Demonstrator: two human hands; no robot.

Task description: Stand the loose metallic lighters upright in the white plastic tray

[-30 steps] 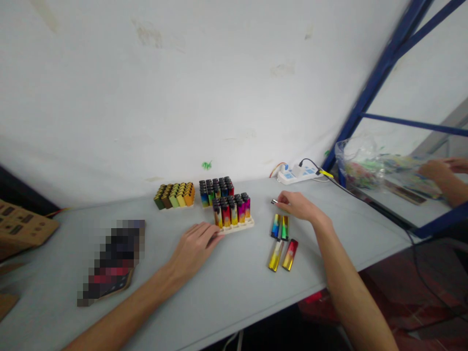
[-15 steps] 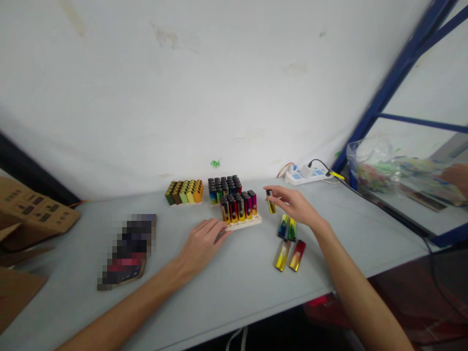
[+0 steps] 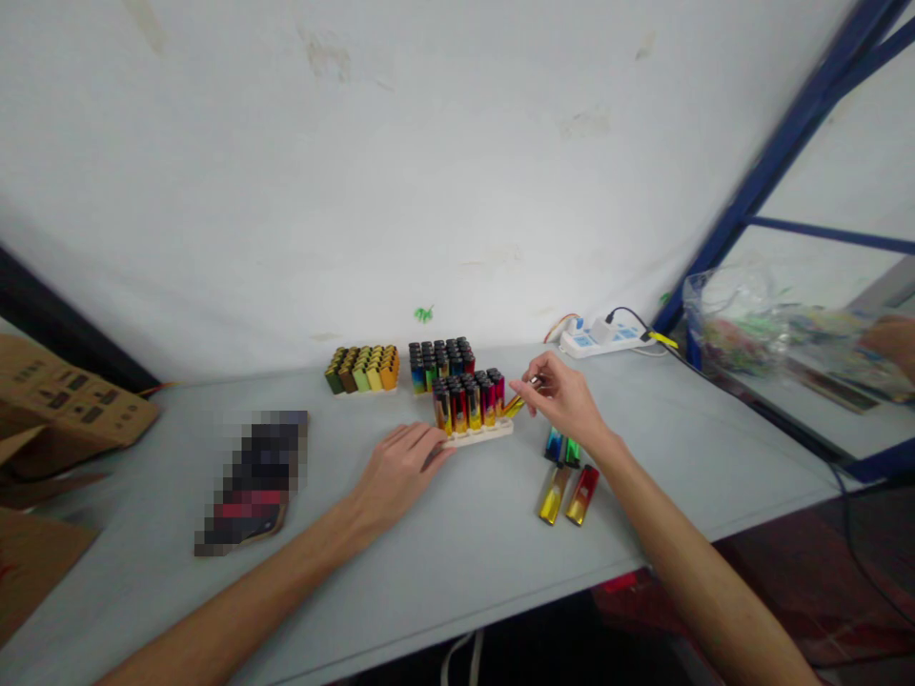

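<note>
Grip of R hand (image 3: 564,395) clamped, thumb & fingers pinching a tilted yellow lighter (image 3: 513,407) at R end of white rack (image 3: 482,435) w/ rows of upright lighters (image 3: 468,405). L hand (image 3: 404,469) touches rack's L end; can't tell if clamped or just pressed on. Four loose lighters (image 3: 553,495) lie on grey bench (image 3: 457,534) nr R wrist, two partly hidden by it. Behind rack: dk-topped batch (image 3: 439,360); yellow-topped batch (image 3: 362,367) to its L. Pixelated item (image 3: 250,481) & cardboard box (image 3: 78,391) further L. Power strip (image 3: 600,341) by white wall (image 3: 429,171); blue frame (image 3: 758,162) & clear bag (image 3: 736,314) far R.
</note>
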